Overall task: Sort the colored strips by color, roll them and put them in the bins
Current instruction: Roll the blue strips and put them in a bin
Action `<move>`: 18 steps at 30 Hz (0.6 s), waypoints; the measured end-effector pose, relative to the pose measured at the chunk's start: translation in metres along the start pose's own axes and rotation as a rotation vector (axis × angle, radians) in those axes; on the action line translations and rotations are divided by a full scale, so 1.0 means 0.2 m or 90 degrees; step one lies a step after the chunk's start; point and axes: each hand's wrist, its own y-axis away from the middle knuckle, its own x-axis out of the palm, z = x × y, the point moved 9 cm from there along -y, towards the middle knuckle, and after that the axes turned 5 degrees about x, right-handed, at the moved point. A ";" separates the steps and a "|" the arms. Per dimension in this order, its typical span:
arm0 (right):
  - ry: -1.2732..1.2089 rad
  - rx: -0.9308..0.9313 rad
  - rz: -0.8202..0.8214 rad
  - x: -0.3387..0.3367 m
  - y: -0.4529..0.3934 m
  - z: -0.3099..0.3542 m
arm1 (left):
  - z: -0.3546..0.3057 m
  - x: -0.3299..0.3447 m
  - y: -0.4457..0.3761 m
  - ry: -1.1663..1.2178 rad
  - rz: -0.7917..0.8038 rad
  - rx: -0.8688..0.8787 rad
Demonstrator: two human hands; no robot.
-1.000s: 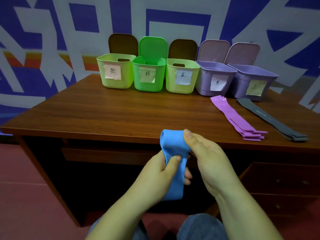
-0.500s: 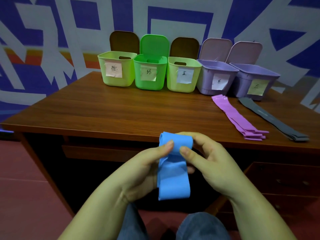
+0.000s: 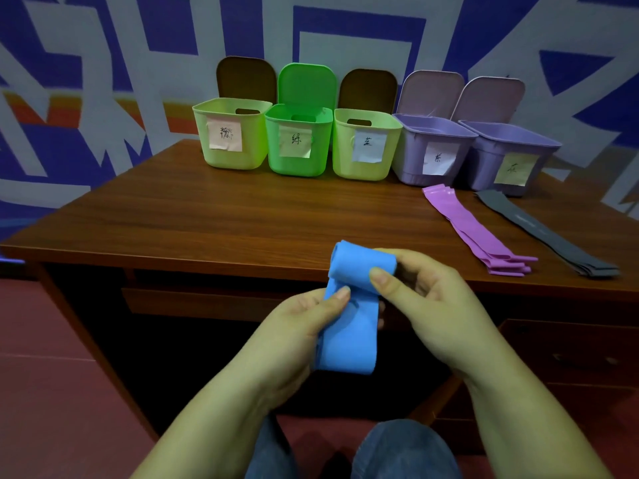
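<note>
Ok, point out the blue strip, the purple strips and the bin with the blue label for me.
blue strip (image 3: pixel 349 340): head view, on the flat hanging part below the roll.
purple strips (image 3: pixel 473 229): head view, middle of the stack.
bin with the blue label (image 3: pixel 342 164): head view, front wall left of the label.

Both forearms are seen bare, with no sleeves in view. Short, unpainted nails are shown on the fingers (image 3: pixel 380 276). Blue denim trousers (image 3: pixel 397 447) are worn, seen at the knees.
</note>
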 end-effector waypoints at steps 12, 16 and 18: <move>-0.081 0.054 0.014 -0.02 0.01 -0.05 | 0.01 -0.01 0.01 0.094 -0.085 -0.004; -0.007 0.027 0.000 0.00 0.01 -0.04 | 0.03 -0.02 0.01 0.159 -0.059 -0.061; 0.071 0.022 -0.013 -0.01 0.01 -0.05 | 0.04 -0.02 0.01 0.190 -0.029 -0.081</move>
